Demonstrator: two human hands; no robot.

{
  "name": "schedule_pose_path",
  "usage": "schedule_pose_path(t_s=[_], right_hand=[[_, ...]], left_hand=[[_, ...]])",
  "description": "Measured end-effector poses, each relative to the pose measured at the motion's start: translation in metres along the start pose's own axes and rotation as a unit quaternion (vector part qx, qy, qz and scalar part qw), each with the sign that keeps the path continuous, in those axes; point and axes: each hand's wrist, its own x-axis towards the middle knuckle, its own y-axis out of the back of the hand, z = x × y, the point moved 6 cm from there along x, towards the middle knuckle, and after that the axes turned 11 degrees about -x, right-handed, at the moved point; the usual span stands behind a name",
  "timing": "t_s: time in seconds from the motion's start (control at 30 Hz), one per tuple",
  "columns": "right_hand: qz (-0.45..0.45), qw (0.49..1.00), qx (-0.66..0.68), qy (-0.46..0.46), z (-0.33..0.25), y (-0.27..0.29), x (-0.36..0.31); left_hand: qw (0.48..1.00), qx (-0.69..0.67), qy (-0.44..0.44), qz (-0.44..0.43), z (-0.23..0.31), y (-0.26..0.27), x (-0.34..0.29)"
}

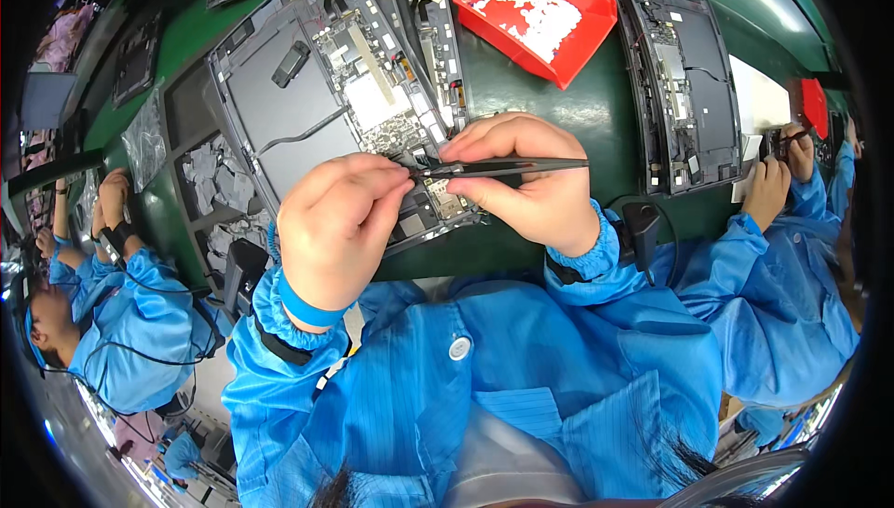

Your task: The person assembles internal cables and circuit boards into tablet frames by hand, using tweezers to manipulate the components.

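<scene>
My right hand point(535, 193): squeezing the long, thin black tweezers point(507, 167).
My left hand point(337, 205): fingertips pinched at the tweezer tips; too small to tell if they hold a bit.
Place: the flat, dark grey open case point(270, 108) is tilted, upper left of middle, under my hands.
Done, I think: the case is open.
Left, I think: this tiny job; no cover is on.
Looks: busy grey-green board point(399, 138), white patch point(375, 101), bendy black wire point(303, 134).
</scene>
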Motion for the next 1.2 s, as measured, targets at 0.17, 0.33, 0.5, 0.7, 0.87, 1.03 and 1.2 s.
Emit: schedule_pose_path(t_s=[0.17,0.33,0.5,0.7,0.87,1.03,1.2], right_hand=[[0.006,1.0,-0.023,0.015,-0.001,-0.001,0.001],[0.016,0.999,-0.05,0.015,-0.002,-0.003,-0.002],[0.022,0.991,-0.103,0.077,-0.01,-0.003,0.0],[0.014,0.985,-0.124,0.117,-0.015,-0.005,0.0],[0.003,0.983,-0.128,0.132,-0.015,-0.004,-0.003],[-0.01,0.984,-0.113,0.137,-0.015,-0.005,-0.003],[0.018,0.996,-0.051,0.077,-0.001,-0.001,-0.013]], left_hand=[[1.0,0.004,-0.008,-0.004,0.001,0.0,0.001],[0.997,0.059,-0.049,-0.029,0.004,-0.008,-0.006],[0.976,0.157,-0.123,-0.083,0.016,-0.02,-0.009],[0.903,0.334,-0.224,-0.15,0.03,-0.035,-0.031],[0.946,0.24,-0.173,-0.132,0.025,-0.025,-0.021],[0.959,0.216,-0.141,-0.12,0.02,-0.035,-0.019],[0.971,0.156,-0.097,-0.155,0.025,-0.033,-0.015]])
